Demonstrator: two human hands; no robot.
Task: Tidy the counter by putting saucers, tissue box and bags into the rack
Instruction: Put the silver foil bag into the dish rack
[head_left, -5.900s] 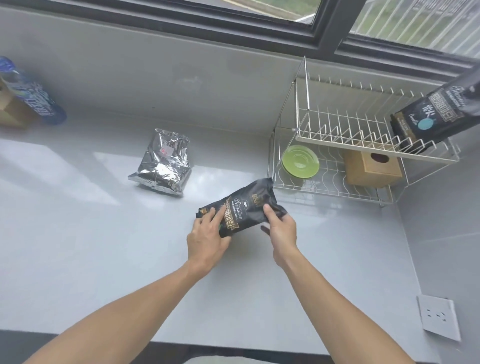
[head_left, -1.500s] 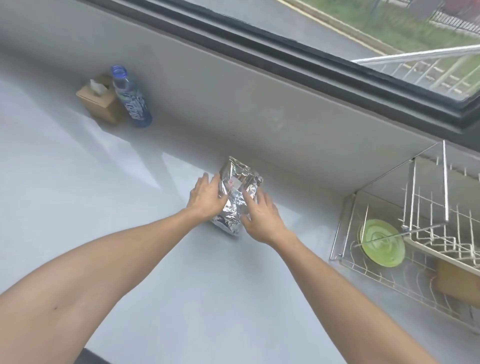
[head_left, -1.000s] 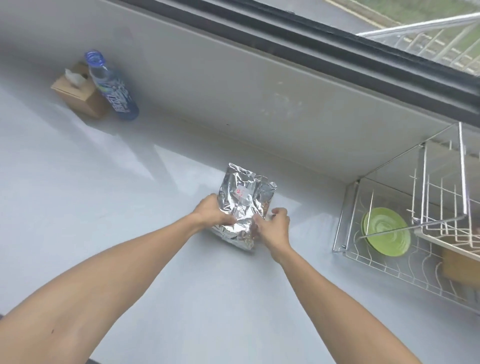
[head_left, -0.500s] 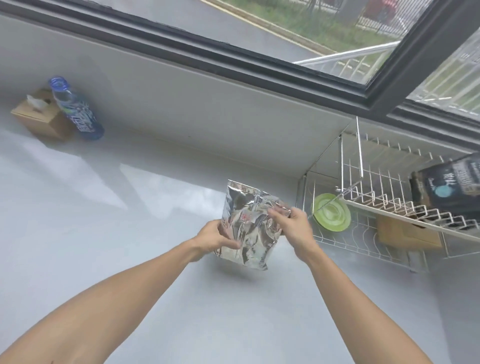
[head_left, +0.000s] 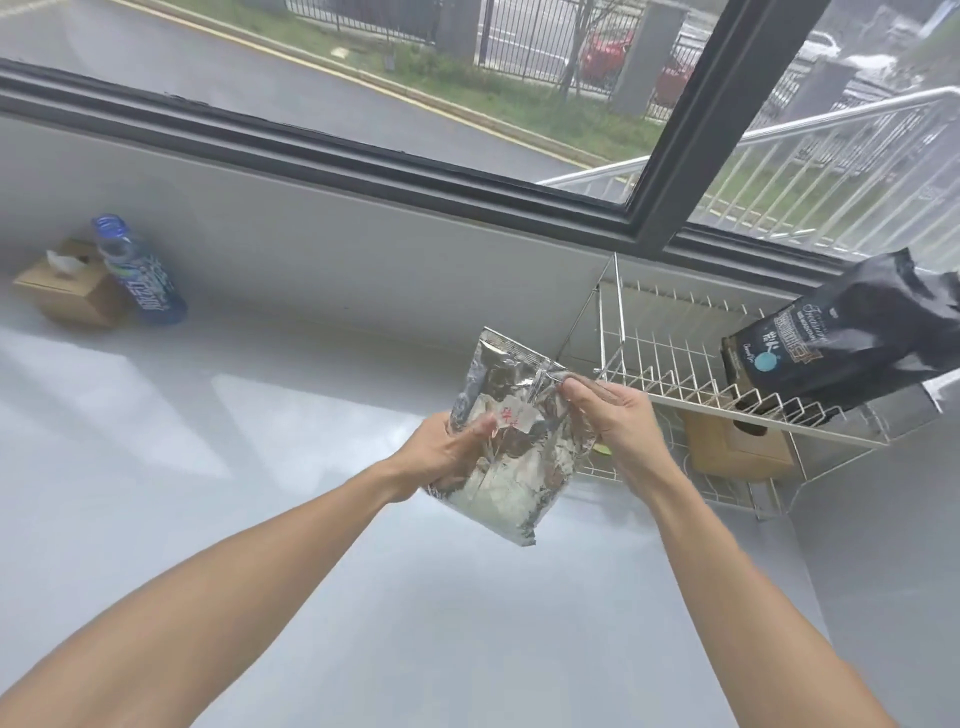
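I hold a crinkled silver foil bag in the air above the counter, just left of the wire rack. My left hand grips its left side and my right hand pinches its upper right corner. A black coffee bag leans on the rack's upper tier. A brown tissue box sits on the lower tier. The green saucer is almost fully hidden behind the foil bag and my right hand.
At the far left of the white counter stand a second brown tissue box and a blue water bottle against the wall. The rack stands in the right corner under the window.
Both hands lifted the foil bag off the counter and carried it right, up to the rack's left end. My view swung right and upward.
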